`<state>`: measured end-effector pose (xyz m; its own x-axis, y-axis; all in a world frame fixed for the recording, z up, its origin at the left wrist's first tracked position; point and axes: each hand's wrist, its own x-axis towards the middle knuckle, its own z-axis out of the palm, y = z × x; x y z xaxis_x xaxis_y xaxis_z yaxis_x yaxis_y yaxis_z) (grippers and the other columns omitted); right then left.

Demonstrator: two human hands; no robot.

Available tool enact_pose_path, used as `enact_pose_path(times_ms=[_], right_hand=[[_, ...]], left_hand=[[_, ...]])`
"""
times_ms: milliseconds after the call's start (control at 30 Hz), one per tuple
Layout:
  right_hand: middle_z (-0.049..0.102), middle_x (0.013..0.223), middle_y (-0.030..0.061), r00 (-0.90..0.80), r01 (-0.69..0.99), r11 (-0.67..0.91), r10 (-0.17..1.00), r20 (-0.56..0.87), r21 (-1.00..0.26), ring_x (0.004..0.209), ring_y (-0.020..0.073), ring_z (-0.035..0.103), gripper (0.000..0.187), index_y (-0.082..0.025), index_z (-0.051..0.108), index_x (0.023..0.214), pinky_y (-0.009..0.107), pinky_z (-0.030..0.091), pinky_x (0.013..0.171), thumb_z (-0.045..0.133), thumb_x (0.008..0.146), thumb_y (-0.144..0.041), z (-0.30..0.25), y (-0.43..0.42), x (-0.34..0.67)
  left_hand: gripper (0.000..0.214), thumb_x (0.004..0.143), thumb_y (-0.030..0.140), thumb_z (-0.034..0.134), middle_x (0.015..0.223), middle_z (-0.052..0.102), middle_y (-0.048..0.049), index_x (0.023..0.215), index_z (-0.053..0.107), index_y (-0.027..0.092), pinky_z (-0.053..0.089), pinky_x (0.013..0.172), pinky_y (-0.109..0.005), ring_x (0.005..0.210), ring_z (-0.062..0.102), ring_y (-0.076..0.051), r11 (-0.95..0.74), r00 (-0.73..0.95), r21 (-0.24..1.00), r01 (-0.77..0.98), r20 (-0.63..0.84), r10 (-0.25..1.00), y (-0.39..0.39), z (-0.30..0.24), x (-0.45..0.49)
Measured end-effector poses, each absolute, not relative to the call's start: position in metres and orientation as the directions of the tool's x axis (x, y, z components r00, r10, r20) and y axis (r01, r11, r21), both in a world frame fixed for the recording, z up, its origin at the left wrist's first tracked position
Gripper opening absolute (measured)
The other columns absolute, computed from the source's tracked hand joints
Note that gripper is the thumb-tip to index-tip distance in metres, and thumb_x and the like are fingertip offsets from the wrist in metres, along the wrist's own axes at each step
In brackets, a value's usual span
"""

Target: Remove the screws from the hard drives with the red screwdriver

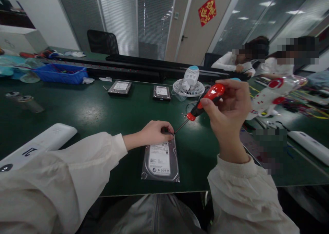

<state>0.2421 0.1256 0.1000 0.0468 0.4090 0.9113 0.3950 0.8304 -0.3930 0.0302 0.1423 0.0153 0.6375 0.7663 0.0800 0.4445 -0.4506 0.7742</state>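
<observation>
In front of me on the green table lies a hard drive [160,160], label side up, with its short near edge close to the table's front. My left hand [156,132] is closed at its far end, thumb and forefinger curled by the far right corner and covering that end. My right hand [230,107] grips a red and black screwdriver [209,98] by its handle, raised to the right. The screwdriver's thin shaft slants down left, and its tip meets the drive's far right corner beside my left fingertips. Any screw under the tip is too small to make out.
Two more hard drives, one [120,88] left and one [161,92] nearer the middle, lie farther back. Beside them is a white fan [191,81]. A blue bin [61,73], metal cylinders [31,103] and a white case [43,143] are left. Two people sit far right.
</observation>
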Motion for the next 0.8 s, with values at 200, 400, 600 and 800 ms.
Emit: enact_pose_path(times_ms=[200,400,600,800], right_hand=[[0.061,0.097,0.0032,-0.007,0.401,0.831,0.423,0.906,-0.385,0.076,0.0168,0.062,0.034,-0.035,0.069,0.118,0.031,0.056,0.057,0.07,0.084,-0.04,0.0992,0.1268,0.2453],[0.063,0.108,0.0037,-0.007,0.404,0.834,0.414,0.91,-0.376,0.086,0.02,0.065,0.033,-0.038,0.067,0.121,0.037,0.061,0.067,0.064,0.088,-0.045,0.0956,0.1267,0.2436],[0.058,0.102,0.0035,0.036,0.439,0.831,0.365,0.93,-0.343,0.085,0.0177,0.06,0.033,-0.035,0.072,0.11,0.034,0.057,0.068,0.08,0.077,-0.04,0.0991,0.1276,0.2423],[0.069,0.111,0.0028,-0.005,0.414,0.829,0.415,0.91,-0.376,0.1,0.0222,0.067,0.033,-0.034,0.068,0.121,0.04,0.056,0.081,0.066,0.088,-0.038,0.0961,0.1283,0.2478]], left_hand=[[0.026,0.085,0.042,0.067,0.098,0.074,-0.0016,0.102,0.074,0.024,0.051,0.074,-0.031,0.084,0.068,-0.018,-0.452,0.637,0.771,0.449,0.079,0.767,0.1415,0.0169,0.0299],[0.025,0.086,0.041,0.066,0.097,0.074,-0.0013,0.102,0.073,0.024,0.051,0.075,-0.031,0.084,0.068,-0.017,-0.456,0.642,0.772,0.444,0.081,0.762,0.1413,0.018,0.0298],[0.024,0.085,0.041,0.067,0.095,0.073,-0.0009,0.1,0.074,0.024,0.051,0.076,-0.032,0.084,0.067,-0.018,-0.461,0.637,0.766,0.449,0.088,0.766,0.1412,0.0178,0.0303],[0.026,0.086,0.042,0.066,0.097,0.073,-0.0015,0.103,0.074,0.024,0.051,0.075,-0.031,0.085,0.067,-0.018,-0.456,0.641,0.768,0.449,0.079,0.763,0.1418,0.0167,0.0299]])
